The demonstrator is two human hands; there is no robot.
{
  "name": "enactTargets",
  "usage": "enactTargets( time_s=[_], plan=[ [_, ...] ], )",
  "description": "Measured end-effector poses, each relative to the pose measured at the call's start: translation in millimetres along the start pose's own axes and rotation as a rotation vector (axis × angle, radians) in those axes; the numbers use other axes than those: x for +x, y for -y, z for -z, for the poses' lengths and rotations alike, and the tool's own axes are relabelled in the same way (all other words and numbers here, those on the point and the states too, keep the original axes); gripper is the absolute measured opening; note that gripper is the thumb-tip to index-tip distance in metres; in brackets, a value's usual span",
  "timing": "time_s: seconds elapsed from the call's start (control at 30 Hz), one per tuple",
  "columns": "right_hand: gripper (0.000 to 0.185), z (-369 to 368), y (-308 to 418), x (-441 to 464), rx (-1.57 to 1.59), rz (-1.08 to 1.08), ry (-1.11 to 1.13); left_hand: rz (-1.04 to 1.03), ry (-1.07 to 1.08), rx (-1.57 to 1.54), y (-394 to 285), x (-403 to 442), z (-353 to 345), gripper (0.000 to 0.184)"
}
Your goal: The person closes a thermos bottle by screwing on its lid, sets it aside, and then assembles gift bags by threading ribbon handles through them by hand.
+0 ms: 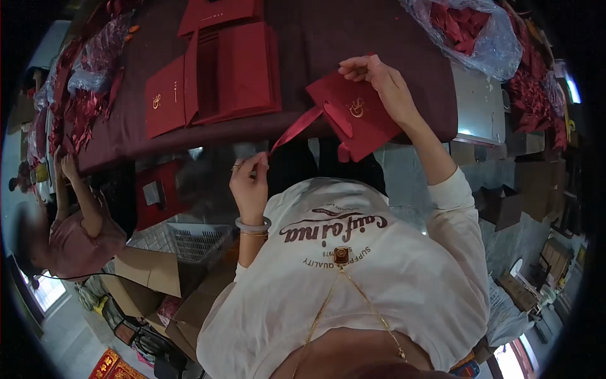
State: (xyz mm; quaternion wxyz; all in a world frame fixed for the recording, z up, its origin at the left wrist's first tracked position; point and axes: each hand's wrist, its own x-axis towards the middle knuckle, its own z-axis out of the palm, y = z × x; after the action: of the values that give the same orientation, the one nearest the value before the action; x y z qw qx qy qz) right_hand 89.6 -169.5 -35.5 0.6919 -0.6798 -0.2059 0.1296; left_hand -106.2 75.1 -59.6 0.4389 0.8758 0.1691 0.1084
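Observation:
My left hand [249,183], with a ring and bracelets at the wrist, pinches the end of a red ribbon [297,129]. That ribbon stretches up to a dark red paper gift bag [372,117] with a gold logo. The bag lies tilted at the table's near edge, and a ribbon loop [338,119] rests on its front. My right hand [385,82] is at the bag's upper corner with its fingers curled and closed there; the exact grip is partly hidden. To the left on the table lies a stack of similar red bags [233,76].
A dark cloth covers the table [353,28]. Plastic-wrapped red ribbons [464,31] are at the right, more bundles [91,95] at the left. A co-worker [88,221] is at the left, near a white crate [196,242] and a cardboard box [142,278].

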Motion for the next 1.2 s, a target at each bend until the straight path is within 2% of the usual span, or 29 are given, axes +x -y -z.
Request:
enactTargets(
  time_s=[0.07,0.1,0.17,0.2,0.27,0.33,0.4,0.47,0.53,0.6,0.63,0.7,0.73,0.9,1.03,1.1,1.13,1.2],
  plan=[
    [0.051,1.5,-1.3,0.3,-0.006,0.003,0.006,-0.122,-0.035,0.390,9.7,-2.5,1.1,0.017],
    [0.049,1.3,-2.2,0.5,-0.007,0.011,0.010,-0.117,-0.034,0.390,15.2,-3.7,-0.3,0.017],
    [0.048,1.1,-0.6,0.9,-0.007,0.000,0.016,-0.310,-0.084,0.552,25.0,-4.3,-2.6,0.017],
    [0.046,1.2,0.8,0.9,-0.011,-0.008,0.018,-0.306,-0.081,0.552,15.8,-2.4,-0.1,0.017],
    [0.046,0.9,3.0,0.9,-0.030,-0.018,0.020,0.143,0.497,0.033,-20.4,1.3,3.7,0.027],
    [0.045,0.9,3.3,1.3,-0.052,-0.020,0.029,-0.032,0.666,-0.132,-37.2,2.1,-11.1,0.037],
    [0.048,1.0,2.7,0.6,-0.069,-0.015,0.031,-0.295,0.501,-0.195,-53.4,-0.5,-34.9,0.041],
    [0.047,0.9,2.7,1.0,-0.077,-0.008,0.034,-0.264,0.347,-0.231,-67.4,-4.4,-60.8,0.038],
    [0.047,0.6,1.4,-0.7,-0.085,-0.005,0.032,-0.279,0.323,-0.216,-59.4,-3.6,-75.9,0.035],
    [0.041,1.2,-1.4,0.2,-0.058,0.022,0.010,0.202,0.642,-0.596,-48.5,0.9,-81.8,0.028],
    [0.041,1.9,-0.3,1.4,-0.063,0.027,0.007,0.274,0.675,-0.925,-48.3,-0.7,-76.6,0.021],
    [0.040,1.4,1.3,-0.1,-0.075,0.005,0.018,0.402,0.904,-0.881,-27.0,11.1,-53.4,0.015],
    [0.040,0.9,2.0,-0.2,-0.077,0.005,0.016,0.540,0.943,-0.986,-16.9,16.0,-44.2,0.011],
    [0.039,2.2,-1.3,1.8,-0.048,-0.017,0.020,0.530,1.030,-1.119,19.1,14.5,-66.3,0.012],
    [0.036,6.0,2.4,-0.4,0.003,0.011,0.049,0.633,0.863,-1.257,26.3,9.1,-70.5,0.013],
    [0.034,12.4,12.4,-5.4,0.279,0.106,0.095,0.646,0.806,-1.289,28.2,7.8,-66.6,0.013],
    [0.034,16.3,21.9,-9.3,0.273,0.110,0.101,0.629,0.791,-1.306,27.2,9.1,-63.6,0.013],
    [0.054,18.4,49.3,-25.1,-0.389,0.381,0.299,0.607,0.766,-1.336,24.1,12.6,-59.5,0.013]
  ],
)
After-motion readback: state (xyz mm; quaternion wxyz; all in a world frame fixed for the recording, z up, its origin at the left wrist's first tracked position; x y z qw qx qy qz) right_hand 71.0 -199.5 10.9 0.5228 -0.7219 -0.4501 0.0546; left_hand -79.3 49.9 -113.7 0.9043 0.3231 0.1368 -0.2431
